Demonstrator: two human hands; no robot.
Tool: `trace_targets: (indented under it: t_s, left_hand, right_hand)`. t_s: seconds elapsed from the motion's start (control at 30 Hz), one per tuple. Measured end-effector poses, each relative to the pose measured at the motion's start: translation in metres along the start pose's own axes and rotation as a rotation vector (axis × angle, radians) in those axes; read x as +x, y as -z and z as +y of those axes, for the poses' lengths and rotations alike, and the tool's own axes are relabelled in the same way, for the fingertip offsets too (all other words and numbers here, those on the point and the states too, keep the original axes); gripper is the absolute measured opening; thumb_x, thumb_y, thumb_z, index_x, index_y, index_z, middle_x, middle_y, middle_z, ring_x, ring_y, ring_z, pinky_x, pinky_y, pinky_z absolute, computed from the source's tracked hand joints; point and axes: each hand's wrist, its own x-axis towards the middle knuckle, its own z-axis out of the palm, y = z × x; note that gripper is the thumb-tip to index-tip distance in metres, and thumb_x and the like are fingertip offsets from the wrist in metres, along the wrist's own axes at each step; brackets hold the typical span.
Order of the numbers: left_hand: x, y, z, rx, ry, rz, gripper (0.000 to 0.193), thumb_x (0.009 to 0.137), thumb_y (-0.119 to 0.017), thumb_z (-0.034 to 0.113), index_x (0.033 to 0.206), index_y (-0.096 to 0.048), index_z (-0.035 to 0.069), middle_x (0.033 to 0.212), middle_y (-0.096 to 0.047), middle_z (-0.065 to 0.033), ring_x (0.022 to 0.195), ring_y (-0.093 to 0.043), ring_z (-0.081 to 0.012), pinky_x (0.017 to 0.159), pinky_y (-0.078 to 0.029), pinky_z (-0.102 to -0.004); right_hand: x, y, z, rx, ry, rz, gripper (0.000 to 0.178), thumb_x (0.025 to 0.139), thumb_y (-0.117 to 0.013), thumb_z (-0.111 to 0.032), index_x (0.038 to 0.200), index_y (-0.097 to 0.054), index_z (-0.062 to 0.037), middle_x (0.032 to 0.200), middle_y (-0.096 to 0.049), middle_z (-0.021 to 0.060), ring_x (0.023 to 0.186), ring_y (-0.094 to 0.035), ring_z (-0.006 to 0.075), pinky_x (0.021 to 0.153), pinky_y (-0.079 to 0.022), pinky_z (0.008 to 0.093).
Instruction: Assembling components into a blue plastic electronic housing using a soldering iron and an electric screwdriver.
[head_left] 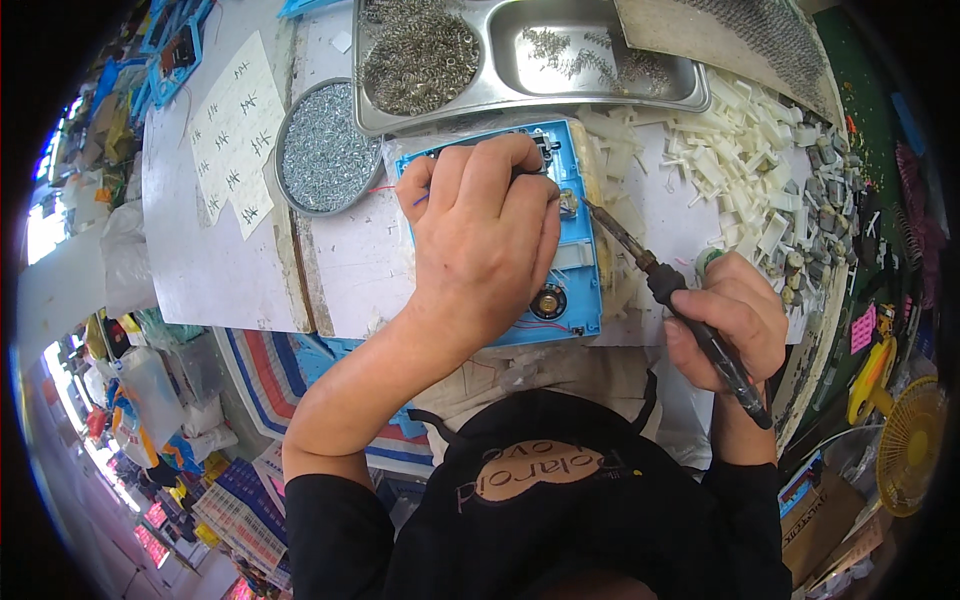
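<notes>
A blue plastic case [574, 325] lies in front of me, with a round black speaker [548, 301] and small parts inside. My left hand [480, 230] rests over it, fingers curled and pinched near a small metal part [568, 203]. What those fingers hold is hidden beneath them. Thin red and blue wires [420, 200] stick out beside this hand. My right hand [735, 320] is closed round the black handle of a soldering iron [640, 255], its tip slanting to the case's right edge. A small green thing [708, 262] shows at my right fingers.
Behind the case stands a metal tray [590, 95] holding springs. A round dish [330, 150] of small metal parts and a marked paper sheet [235, 135] lie left. White plastic parts [735, 150] and grey pieces [825, 200] are heaped right. A yellow fan [905, 445] stands lower right.
</notes>
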Motion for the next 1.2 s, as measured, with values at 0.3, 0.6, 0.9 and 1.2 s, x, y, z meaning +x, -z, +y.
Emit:
trace_targets:
  t_s: [0.3,0.6,0.9,1.2]
  left_hand:
    - [0.000,0.000,0.000,0.010,-0.004,0.000,0.016,0.076,-0.076,0.009,0.090,-0.070,0.011,0.107,-0.061,-0.0042,0.094,-0.056,-0.0248,0.087,-0.034,-0.0414]
    - [0.001,0.002,0.002,0.017,0.011,-0.018,0.014,0.076,-0.076,0.009,0.088,-0.070,0.010,0.107,-0.061,-0.0044,0.095,-0.056,-0.0245,0.089,-0.033,-0.0411]
    - [0.002,0.003,0.002,0.027,0.011,-0.030,0.014,0.076,-0.076,0.009,0.088,-0.070,0.010,0.107,-0.061,-0.0049,0.096,-0.056,-0.0242,0.089,-0.033,-0.0409]
    - [0.002,0.002,0.002,0.012,0.002,-0.019,0.014,0.077,-0.076,0.009,0.089,-0.070,0.010,0.107,-0.060,-0.0049,0.096,-0.056,-0.0244,0.090,-0.033,-0.0410]
  right_hand:
    - [0.006,-0.008,0.004,-0.013,0.017,-0.014,0.036,0.066,-0.080,0.001,0.100,-0.071,-0.0029,0.062,-0.052,0.0031,0.052,-0.047,0.0206,0.049,-0.035,0.0321]
    - [0.003,-0.001,0.000,-0.017,0.004,-0.006,0.032,0.068,-0.079,0.002,0.098,-0.071,-0.0020,0.062,-0.052,0.0028,0.053,-0.047,0.0200,0.049,-0.036,0.0313]
    - [0.004,-0.002,0.000,-0.015,0.020,-0.006,0.029,0.071,-0.079,0.001,0.099,-0.071,-0.0017,0.061,-0.051,0.0024,0.052,-0.046,0.0198,0.049,-0.034,0.0311]
    - [0.001,0.001,0.002,-0.018,0.025,0.002,0.029,0.072,-0.079,0.000,0.099,-0.071,-0.0008,0.060,-0.051,0.0026,0.052,-0.046,0.0194,0.049,-0.034,0.0312]
